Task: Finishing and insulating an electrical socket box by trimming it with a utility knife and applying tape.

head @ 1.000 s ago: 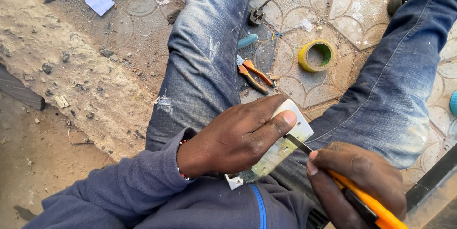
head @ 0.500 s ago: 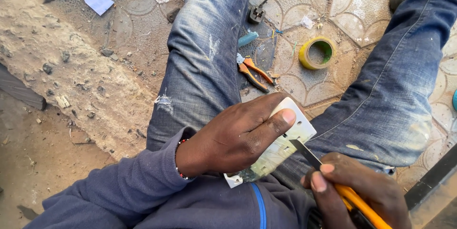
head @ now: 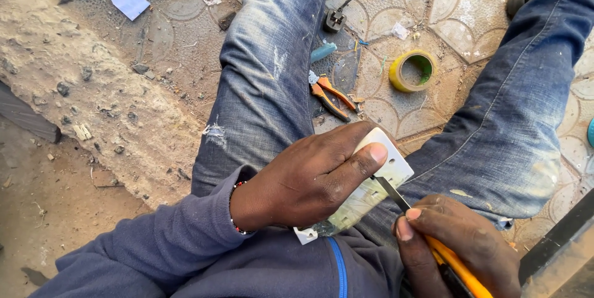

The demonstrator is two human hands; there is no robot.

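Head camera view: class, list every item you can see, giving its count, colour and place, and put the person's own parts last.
socket plate: one, white, on the lap under the left thumb
utility knife: one, orange-yellow handle, blade tip on the plate
tape roll: one, yellow, on the tiled floor between the legs
pliers: one, orange handles, floor beside the left knee
plug with cable: one, dark, upper floor
paper scrap: one, pale blue, top left
left hand: grips the plate
right hand: grips the knife
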